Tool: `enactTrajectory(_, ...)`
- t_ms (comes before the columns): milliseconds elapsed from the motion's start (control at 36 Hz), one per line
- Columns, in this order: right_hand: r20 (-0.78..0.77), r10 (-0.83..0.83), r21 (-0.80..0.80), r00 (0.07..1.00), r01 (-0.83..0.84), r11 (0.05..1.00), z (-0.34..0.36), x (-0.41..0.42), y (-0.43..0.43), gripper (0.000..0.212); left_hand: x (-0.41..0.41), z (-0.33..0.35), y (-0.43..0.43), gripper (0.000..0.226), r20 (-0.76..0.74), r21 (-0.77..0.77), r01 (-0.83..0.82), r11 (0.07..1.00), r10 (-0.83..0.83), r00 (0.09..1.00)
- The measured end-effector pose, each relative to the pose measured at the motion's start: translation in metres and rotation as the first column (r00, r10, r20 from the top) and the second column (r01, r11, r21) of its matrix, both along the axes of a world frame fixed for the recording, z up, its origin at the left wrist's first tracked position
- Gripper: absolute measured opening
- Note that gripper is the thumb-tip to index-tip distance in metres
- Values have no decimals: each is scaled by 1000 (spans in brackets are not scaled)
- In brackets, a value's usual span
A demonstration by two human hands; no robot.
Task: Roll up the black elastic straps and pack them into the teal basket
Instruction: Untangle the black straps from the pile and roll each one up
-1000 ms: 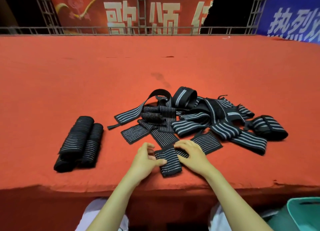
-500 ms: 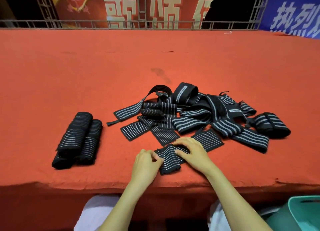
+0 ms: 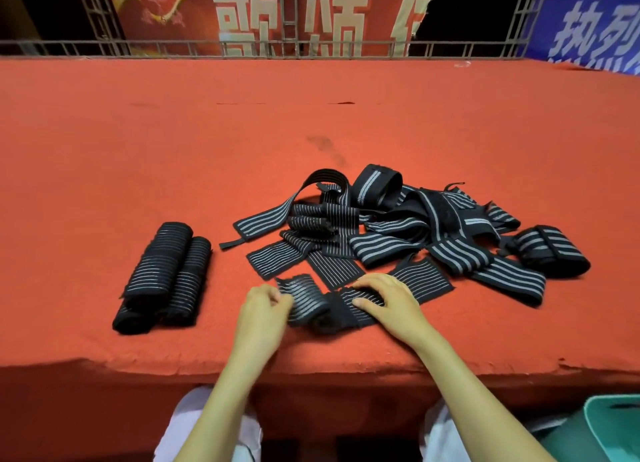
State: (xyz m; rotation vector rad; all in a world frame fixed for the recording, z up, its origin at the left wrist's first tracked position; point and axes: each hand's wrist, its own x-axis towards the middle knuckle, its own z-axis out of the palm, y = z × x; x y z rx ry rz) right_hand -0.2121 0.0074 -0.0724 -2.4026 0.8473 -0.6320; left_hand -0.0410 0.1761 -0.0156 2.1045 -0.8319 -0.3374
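A black strap with grey stripes (image 3: 308,300) lies near the front edge of the red table, its near end partly curled into a roll. My left hand (image 3: 263,309) grips that curled end with bent fingers. My right hand (image 3: 388,300) presses the flat part of the same strap against the table, fingers spread. Behind them sprawls a loose pile of several unrolled straps (image 3: 398,226). Two finished rolls (image 3: 166,274) lie side by side at the left. A corner of the teal basket (image 3: 616,427) shows below the table at the bottom right.
The red cloth-covered table (image 3: 311,115) stretches far back to a metal railing (image 3: 311,48) with red and blue banners behind it. Its front edge (image 3: 104,366) runs just below my hands. My lap in pale clothing shows under the edge.
The strap's near end has curled further into a roll under my left hand, whose fingers closed round it. My right hand stayed flat on the strap. The view shifted slightly.
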Motion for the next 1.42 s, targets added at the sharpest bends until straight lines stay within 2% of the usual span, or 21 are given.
enactTrajectory(83, -10, -10, 5, 1000, 10, 1000, -1, -1, -1, 49, 34, 6, 21, 11, 90, -23, -124, 992, 126, 988)
enactTrajectory(139, -30, -12, -7, 999, 12, 1000, 0, 0, -2, 46, 50, 7, 31, 13, 132, 3, -115, 993, 114, 985)
enactTrajectory(250, -7, 6, 12, 1000, -6, 1000, 4, 1, -4, 24, 56, 0, 37, 14, 107, 56, -66, 996, 60, 992)
enactTrajectory(306, 13, -49, 16, 999, 49, 999, 10, -3, -9, 22, 57, -1, 38, 14, 85, 35, -52, 998, 49, 995)
enactTrajectory(333, 9, -96, -15, 995, 96, 995, 14, -6, -13, 23, 58, 0, 38, 20, 77, 27, -46, 999, 44, 996)
enactTrajectory(417, -147, -175, -90, 974, 163, 983, 24, -20, -30, 29, 64, 3, 39, 35, 84, 45, -24, 999, 20, 996)
enactTrajectory(528, -414, -134, -57, 900, 122, 991, 41, -31, -43, 36, 64, 5, 38, 28, 90, 81, -18, 997, 10, 996)
enactTrajectory(639, -534, -85, 15, 841, 110, 994, 61, -30, -50, 38, 61, 10, 35, 18, 114, 24, -31, 999, 28, 993)
enactTrajectory(722, -480, -90, 0, 873, 103, 995, 65, -31, -52, 26, 61, 10, 34, 16, 99, -35, -45, 998, 48, 994)
enactTrajectory(861, -311, -149, -69, 938, 134, 988, 67, -39, -49, 19, 60, 10, 29, 19, -92, -234, -44, 971, 23, 995)
enactTrajectory(917, -240, -215, -126, 947, 189, 974, 70, -45, -46, 15, 62, 8, 28, 11, -138, -311, -50, 949, 7, 990)
enactTrajectory(1028, 20, -344, -318, 939, 332, 888, 72, -58, -39, 10, 55, 15, 28, 36, -279, -415, -95, 905, -27, 960)
enactTrajectory(1083, 146, -348, -429, 926, 376, 822, 66, -66, -35, 15, 50, 14, 25, 31, -241, -369, -64, 927, -29, 970)
enactTrajectory(1167, 182, -315, -543, 931, 362, 758, 56, -76, -24, 17, 47, 3, 22, 12, -70, -198, -7, 980, -7, 998)
enactTrajectory(1278, 17, -336, -562, 942, 286, 776, 32, -88, -9, 28, 46, -16, 23, 21, 84, -66, 38, 997, -32, 996)
enactTrajectory(1333, -65, -355, -533, 933, 268, 802, 24, -94, -3, 22, 48, -22, 23, 27, 110, -31, 46, 998, -42, 993)
enactTrajectory(1389, -86, -365, -516, 927, 272, 812, 20, -100, 0, 6, 48, -24, 23, 32, 119, 10, 29, 1000, -30, 992)
enactTrajectory(1417, -88, -369, -499, 925, 280, 820, 20, -101, 0, 8, 47, -24, 23, 31, 138, 42, 15, 999, -20, 990)
